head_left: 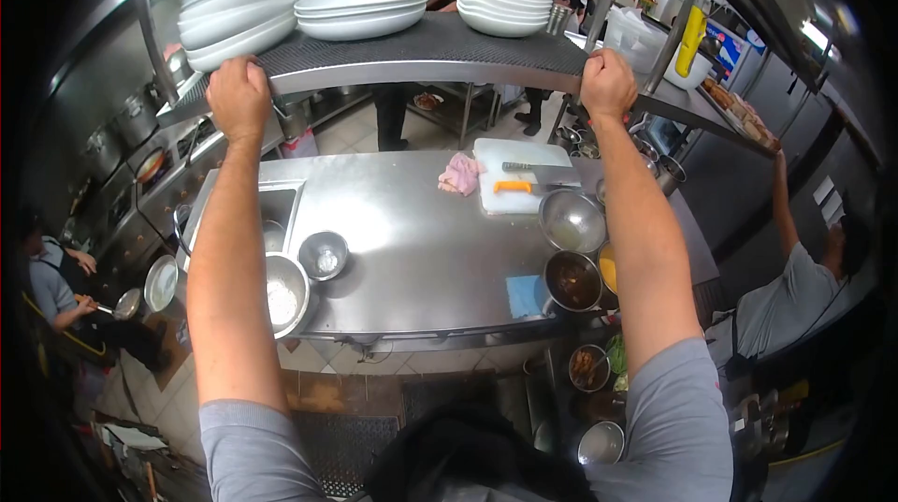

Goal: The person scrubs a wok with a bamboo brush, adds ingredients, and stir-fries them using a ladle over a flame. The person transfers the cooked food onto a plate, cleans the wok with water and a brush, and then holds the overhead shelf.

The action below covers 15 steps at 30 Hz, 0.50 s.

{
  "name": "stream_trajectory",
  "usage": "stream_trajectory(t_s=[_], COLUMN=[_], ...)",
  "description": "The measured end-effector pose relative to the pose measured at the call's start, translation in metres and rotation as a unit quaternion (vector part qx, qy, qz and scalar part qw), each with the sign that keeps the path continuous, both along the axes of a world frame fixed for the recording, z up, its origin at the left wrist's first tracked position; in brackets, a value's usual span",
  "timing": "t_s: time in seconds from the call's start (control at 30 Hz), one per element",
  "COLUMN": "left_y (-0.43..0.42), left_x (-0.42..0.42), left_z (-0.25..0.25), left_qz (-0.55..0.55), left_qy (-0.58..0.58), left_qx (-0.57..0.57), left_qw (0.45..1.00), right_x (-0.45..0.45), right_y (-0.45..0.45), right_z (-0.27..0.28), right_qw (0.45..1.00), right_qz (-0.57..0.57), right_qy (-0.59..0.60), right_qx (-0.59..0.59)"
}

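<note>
Both my arms reach up and forward to a raised metal shelf (421, 74) with a dark mat on it. My left hand (238, 97) is closed around its front edge, below a tall stack of white bowls (237, 11). Farther right, my right hand (609, 85) grips the same edge, near a clear plastic container (636, 39). Between the hands, shallow white dishes (362, 11) and another stack of white bowls (506, 1) stand on the shelf. The fingertips of both hands are hidden behind the edge.
Below lies a steel worktable (412, 249) with a white cutting board (526, 154), an orange-handled knife (513, 188), a pink cloth (460, 174), a blue cloth (527, 297) and several metal bowls (572, 220). Co-workers stand at left (56, 282), right (795, 301) and behind the shelf.
</note>
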<state>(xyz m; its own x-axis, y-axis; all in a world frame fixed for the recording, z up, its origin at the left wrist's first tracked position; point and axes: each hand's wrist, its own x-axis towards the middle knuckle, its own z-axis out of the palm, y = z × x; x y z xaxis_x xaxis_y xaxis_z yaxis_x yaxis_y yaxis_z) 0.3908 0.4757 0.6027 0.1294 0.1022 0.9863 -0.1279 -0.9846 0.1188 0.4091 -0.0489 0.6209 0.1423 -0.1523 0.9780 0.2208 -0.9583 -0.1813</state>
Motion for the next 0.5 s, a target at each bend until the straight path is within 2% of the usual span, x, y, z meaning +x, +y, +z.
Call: stream_trajectory(t_s=[0.5], left_y=[0.004], left_x=[0.004], left_z=[-0.001], left_qz=[0.017], left_qy=[0.022], left_qx=[0.008], left_qw=[1.000], right_x=[-0.008], right_y=[0.001], right_z=[0.001], right_qw=[1.000], right_qz=[0.002], right_qy=[0.000], right_qx=[0.007])
